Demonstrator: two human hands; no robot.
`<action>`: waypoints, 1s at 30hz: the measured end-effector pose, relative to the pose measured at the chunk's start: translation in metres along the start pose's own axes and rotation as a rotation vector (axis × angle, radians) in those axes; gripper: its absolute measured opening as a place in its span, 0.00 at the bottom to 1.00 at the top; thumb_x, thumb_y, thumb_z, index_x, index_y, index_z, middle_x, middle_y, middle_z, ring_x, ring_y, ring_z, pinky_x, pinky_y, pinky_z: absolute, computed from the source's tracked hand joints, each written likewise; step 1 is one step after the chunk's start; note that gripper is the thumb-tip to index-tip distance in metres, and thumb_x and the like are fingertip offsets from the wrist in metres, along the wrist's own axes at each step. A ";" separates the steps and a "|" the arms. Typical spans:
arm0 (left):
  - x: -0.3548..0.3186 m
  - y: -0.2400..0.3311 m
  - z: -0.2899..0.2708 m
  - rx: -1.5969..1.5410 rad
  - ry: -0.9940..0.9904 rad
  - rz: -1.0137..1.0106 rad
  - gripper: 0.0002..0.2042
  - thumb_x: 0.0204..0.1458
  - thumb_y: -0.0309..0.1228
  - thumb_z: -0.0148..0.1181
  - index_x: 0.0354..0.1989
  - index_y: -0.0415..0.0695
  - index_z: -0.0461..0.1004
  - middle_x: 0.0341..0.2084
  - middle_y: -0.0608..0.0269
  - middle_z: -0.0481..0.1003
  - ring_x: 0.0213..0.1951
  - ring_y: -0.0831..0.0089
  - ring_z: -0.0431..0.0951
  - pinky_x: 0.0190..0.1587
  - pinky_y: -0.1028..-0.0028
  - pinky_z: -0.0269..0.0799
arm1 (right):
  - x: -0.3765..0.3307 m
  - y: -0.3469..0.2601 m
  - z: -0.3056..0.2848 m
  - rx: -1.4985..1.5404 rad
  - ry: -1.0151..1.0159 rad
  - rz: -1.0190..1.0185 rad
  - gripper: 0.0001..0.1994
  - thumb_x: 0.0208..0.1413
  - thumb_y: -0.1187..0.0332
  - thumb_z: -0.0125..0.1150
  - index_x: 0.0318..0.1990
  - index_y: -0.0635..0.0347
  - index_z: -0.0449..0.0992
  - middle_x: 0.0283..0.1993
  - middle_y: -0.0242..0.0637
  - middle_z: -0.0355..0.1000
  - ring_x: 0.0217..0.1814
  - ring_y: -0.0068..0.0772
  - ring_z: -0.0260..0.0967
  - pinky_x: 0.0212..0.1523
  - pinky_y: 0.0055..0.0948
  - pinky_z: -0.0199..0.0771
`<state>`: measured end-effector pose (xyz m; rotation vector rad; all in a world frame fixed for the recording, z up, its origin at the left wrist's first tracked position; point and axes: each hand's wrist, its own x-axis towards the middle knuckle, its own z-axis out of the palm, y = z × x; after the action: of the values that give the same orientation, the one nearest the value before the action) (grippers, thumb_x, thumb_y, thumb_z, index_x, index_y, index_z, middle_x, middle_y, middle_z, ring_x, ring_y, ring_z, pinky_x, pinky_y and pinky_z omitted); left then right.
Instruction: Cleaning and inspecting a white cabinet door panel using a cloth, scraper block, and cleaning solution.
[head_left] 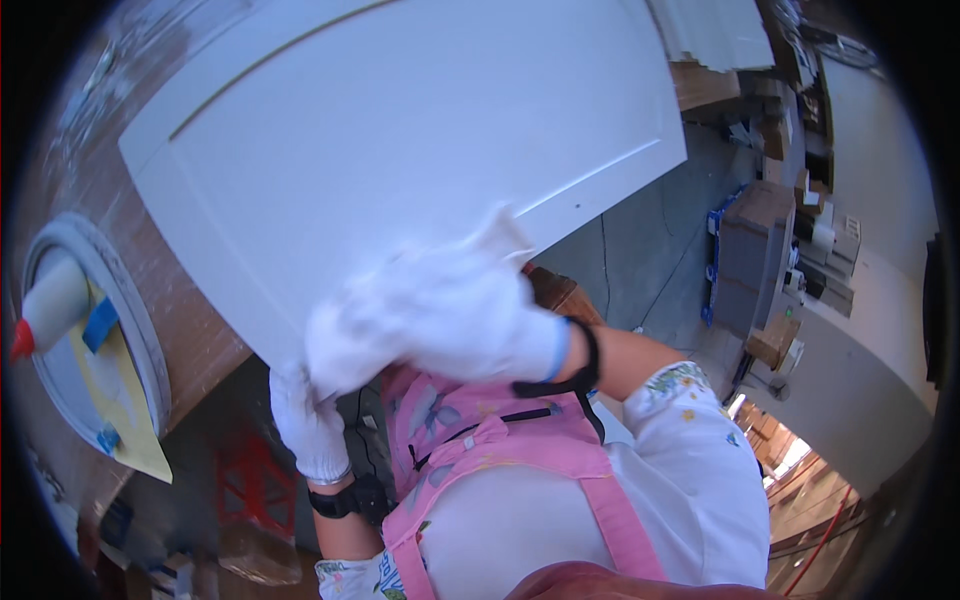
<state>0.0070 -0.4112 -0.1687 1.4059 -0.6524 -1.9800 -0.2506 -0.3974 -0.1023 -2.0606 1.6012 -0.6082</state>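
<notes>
A large white panel (pixel 420 130) with recessed borders, like a cabinet door, lies in front of me. My right hand (pixel 490 325), in a white knit glove, is over its near edge and smeared by motion. A crumpled white cloth (pixel 375 310) appears bunched under its fingers, with a loose tip sticking up. Cloth and glove are hard to tell apart. My left hand (pixel 307 430), gloved as well, is at the panel's near left corner. Its fingertips are partly hidden behind the cloth.
The panel rests on a brown worktop (pixel 190 330). To the left, a round white lid (pixel 150 350) carries a white bottle (pixel 55 305) with a red tip and yellow sandpaper-like sheet (pixel 120 400). A red stool (pixel 255 480) stands below. Boxes (pixel 755 250) are stacked at right; cables cross the floor.
</notes>
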 end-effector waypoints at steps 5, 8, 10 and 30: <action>-0.006 0.008 0.024 0.070 0.127 0.031 0.20 0.64 0.36 0.49 0.60 0.37 0.63 0.52 0.50 0.70 0.51 0.56 0.77 0.35 0.58 0.86 | -0.033 0.047 -0.010 -0.152 0.196 0.032 0.24 0.44 0.62 0.63 0.54 0.51 0.77 0.52 0.35 0.76 0.45 0.41 0.76 0.47 0.37 0.76; -0.012 0.007 0.021 0.155 0.216 0.073 0.22 0.64 0.38 0.49 0.61 0.36 0.62 0.52 0.49 0.70 0.50 0.53 0.77 0.32 0.56 0.86 | -0.096 0.144 -0.083 -0.424 0.357 0.178 0.16 0.52 0.64 0.64 0.49 0.53 0.78 0.51 0.39 0.78 0.47 0.42 0.77 0.49 0.38 0.75; -0.010 0.005 0.020 0.156 0.178 0.065 0.22 0.66 0.40 0.49 0.62 0.38 0.62 0.53 0.50 0.70 0.50 0.56 0.78 0.33 0.60 0.86 | -0.157 0.212 -0.148 -0.806 0.297 0.541 0.18 0.54 0.67 0.61 0.54 0.53 0.76 0.49 0.41 0.78 0.49 0.45 0.76 0.52 0.40 0.75; -0.008 0.016 0.013 0.389 0.378 -0.102 0.30 0.66 0.50 0.43 0.72 0.47 0.51 0.64 0.54 0.63 0.59 0.53 0.70 0.54 0.57 0.74 | -0.100 0.115 -0.049 -0.214 0.324 0.034 0.26 0.56 0.62 0.56 0.63 0.39 0.63 0.48 0.36 0.68 0.51 0.41 0.70 0.40 0.32 0.73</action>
<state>0.0000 -0.4154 -0.1483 2.0189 -0.8286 -1.6452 -0.3912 -0.3296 -0.1383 -2.1661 1.9539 -0.8239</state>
